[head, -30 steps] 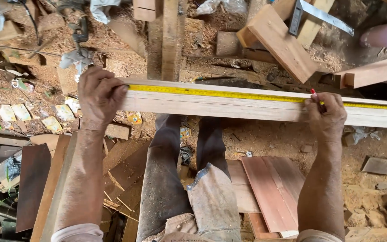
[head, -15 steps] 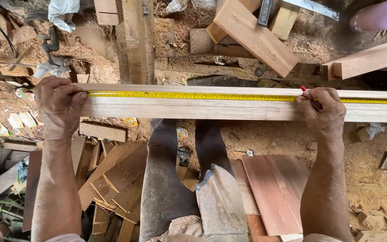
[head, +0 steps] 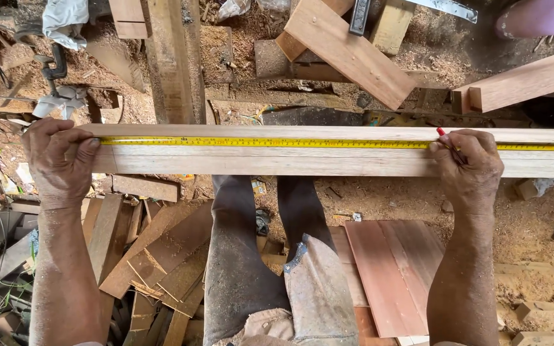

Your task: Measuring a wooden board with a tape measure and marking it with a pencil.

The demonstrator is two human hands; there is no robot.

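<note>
A long pale wooden plank (head: 290, 160) lies across the view in front of me. A yellow measuring tape (head: 277, 143) runs along its top face. My left hand (head: 59, 160) clamps the tape's end against the plank's left end, thumb on the tape. My right hand (head: 468, 168) rests on the plank further right and grips a red pencil (head: 447, 140) whose tip touches the wood beside the tape.
My legs (head: 258, 256) stand below the plank on a sawdust floor. Offcuts (head: 155, 256) lie at lower left, reddish boards (head: 389, 269) at lower right. Beyond the plank are stacked timbers (head: 347, 51), an upright post (head: 171, 61), a metal square (head: 444, 8) and a power tool (head: 56, 64).
The view has shifted, so the plank's left end and my left hand now sit further left in frame. My right hand stays on the plank with the pencil tip at the tape.
</note>
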